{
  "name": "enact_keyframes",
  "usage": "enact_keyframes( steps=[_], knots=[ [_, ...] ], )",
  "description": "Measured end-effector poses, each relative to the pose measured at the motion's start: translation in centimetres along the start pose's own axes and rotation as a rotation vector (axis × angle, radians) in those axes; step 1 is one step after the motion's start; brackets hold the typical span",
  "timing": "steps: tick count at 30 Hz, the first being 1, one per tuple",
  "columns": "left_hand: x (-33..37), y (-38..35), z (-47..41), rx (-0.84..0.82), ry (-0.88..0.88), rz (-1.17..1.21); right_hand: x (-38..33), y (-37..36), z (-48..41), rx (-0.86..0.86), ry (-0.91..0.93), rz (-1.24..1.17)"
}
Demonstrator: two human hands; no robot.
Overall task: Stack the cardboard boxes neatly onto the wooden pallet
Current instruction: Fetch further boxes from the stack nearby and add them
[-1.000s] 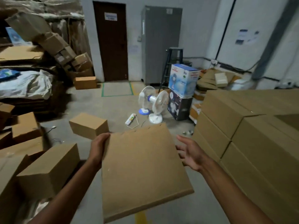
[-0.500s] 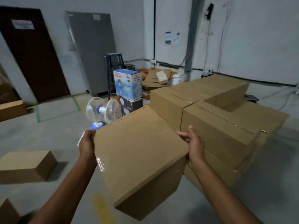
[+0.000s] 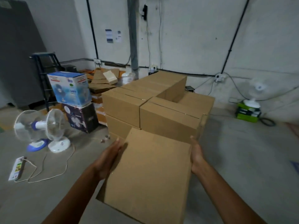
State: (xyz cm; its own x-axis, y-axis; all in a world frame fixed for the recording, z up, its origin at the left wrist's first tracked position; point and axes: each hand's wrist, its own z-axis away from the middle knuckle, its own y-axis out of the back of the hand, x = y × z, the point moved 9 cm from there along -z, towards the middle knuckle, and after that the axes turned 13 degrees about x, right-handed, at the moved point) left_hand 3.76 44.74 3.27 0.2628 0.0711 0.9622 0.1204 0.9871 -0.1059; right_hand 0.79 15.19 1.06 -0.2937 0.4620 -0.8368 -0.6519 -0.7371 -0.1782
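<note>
I carry a plain brown cardboard box [image 3: 148,175] in front of me, held between both palms. My left hand [image 3: 107,159] presses flat against its left side with straight fingers. My right hand [image 3: 196,157] presses its right side the same way. Just beyond the carried box stands a stack of closed cardboard boxes [image 3: 158,107], two layers high, with a gap in the top layer at the back right. The wooden pallet is hidden beneath the stack.
Two white table fans [image 3: 40,128] and a power strip [image 3: 17,168] with its cord lie on the floor at left. Two printed fan cartons [image 3: 72,97] stand beside a dark stepladder [image 3: 43,73]. Another fan sits on green boxes [image 3: 248,110] at right.
My view has swung right and closer to the stack. The carried box has turned square to the stack, and both hands now lie flat along its sides.
</note>
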Motion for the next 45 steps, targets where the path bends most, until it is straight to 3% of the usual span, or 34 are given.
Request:
enact_keyframes(
  steps=[10,17,26,34,40,45],
  knots=[
    [-9.6,-17.0,-5.2,-0.085,0.495,-0.094,-5.7,16.1,-2.7,0.148,0.071,0.102],
    [-10.2,-35.5,-5.3,-0.112,0.430,-0.054,-11.3,32.1,-6.3,0.372,0.279,0.106],
    [-12.3,-52.1,-6.6,-0.123,0.361,0.007,-14.1,47.5,-12.6,0.478,-0.038,0.117],
    [-10.3,-60.0,-10.7,-0.106,0.203,0.062,-17.4,51.6,-18.3,0.331,-0.271,0.250],
    [-9.3,-64.9,-17.3,-0.098,0.150,0.140,-24.0,50.8,-27.3,0.257,-0.199,0.351],
    [-6.7,-68.6,-25.5,-0.018,0.077,0.216,-29.3,49.1,-36.6,0.099,-0.165,0.392]
  ],
)
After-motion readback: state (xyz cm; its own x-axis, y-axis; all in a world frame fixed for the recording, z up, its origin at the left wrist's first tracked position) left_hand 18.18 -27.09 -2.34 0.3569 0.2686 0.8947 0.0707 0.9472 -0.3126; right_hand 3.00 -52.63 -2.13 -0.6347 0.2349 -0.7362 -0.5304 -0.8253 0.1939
